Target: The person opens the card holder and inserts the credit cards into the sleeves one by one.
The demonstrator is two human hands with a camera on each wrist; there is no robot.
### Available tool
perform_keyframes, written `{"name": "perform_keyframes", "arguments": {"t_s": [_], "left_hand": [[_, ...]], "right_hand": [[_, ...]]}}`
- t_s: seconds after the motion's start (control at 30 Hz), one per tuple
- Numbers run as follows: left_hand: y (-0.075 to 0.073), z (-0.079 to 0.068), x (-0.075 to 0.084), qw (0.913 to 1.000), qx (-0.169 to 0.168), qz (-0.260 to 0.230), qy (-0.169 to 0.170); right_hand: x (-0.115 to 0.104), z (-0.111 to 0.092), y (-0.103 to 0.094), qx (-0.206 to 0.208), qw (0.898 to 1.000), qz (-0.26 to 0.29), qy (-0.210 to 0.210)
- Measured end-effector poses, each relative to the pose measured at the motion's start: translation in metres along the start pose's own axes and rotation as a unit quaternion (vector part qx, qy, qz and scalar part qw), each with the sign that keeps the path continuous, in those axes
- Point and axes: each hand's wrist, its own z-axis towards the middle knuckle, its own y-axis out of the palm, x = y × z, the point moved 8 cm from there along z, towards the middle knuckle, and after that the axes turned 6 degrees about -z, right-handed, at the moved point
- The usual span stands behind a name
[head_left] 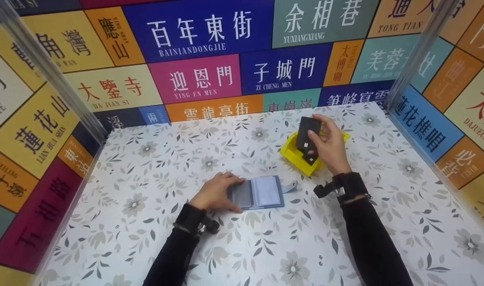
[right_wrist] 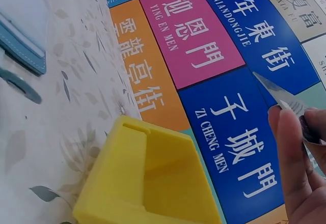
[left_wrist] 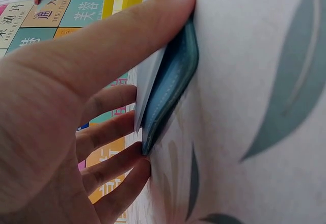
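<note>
A blue card holder (head_left: 267, 190) lies spread on the table, clear sleeves showing and its strap (head_left: 290, 187) sticking out to the right. My left hand (head_left: 217, 192) holds its left side, the thumb (left_wrist: 163, 10) at the near edge and the fingers at the far edge. My right hand (head_left: 328, 143) pinches a black card (head_left: 308, 133) with a small white mark, tilted above the yellow box (head_left: 295, 161). Another dark card (head_left: 310, 157) shows in the box below it. In the right wrist view the card (right_wrist: 279, 92) appears nearly edge-on between thumb and fingers.
The white tabletop (head_left: 166, 238) bears a grey flower and leaf pattern. Colourful panels with Chinese place names (head_left: 198, 29) stand behind and on both sides, with clear corner strips (head_left: 418, 59). The yellow box sits to the far right of the card holder.
</note>
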Motion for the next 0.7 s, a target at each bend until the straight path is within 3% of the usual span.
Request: {"name": "perform_keyframes", "arguments": {"t_s": [0.23, 0.53, 0.7], "left_hand": [[-0.001, 0.000, 0.002, 0.9999, 0.004, -0.004, 0.012], [-0.001, 0.000, 0.002, 0.9999, 0.003, -0.004, 0.016], [-0.001, -0.001, 0.002, 0.9999, 0.003, -0.005, 0.016]], "right_hand": [[0.006, -0.004, 0.029, -0.060, 0.998, -0.013, 0.018], [0.010, -0.007, 0.041, -0.078, 0.997, -0.028, 0.013], [0.011, -0.007, 0.043, -0.080, 0.997, -0.010, 0.014]]}}
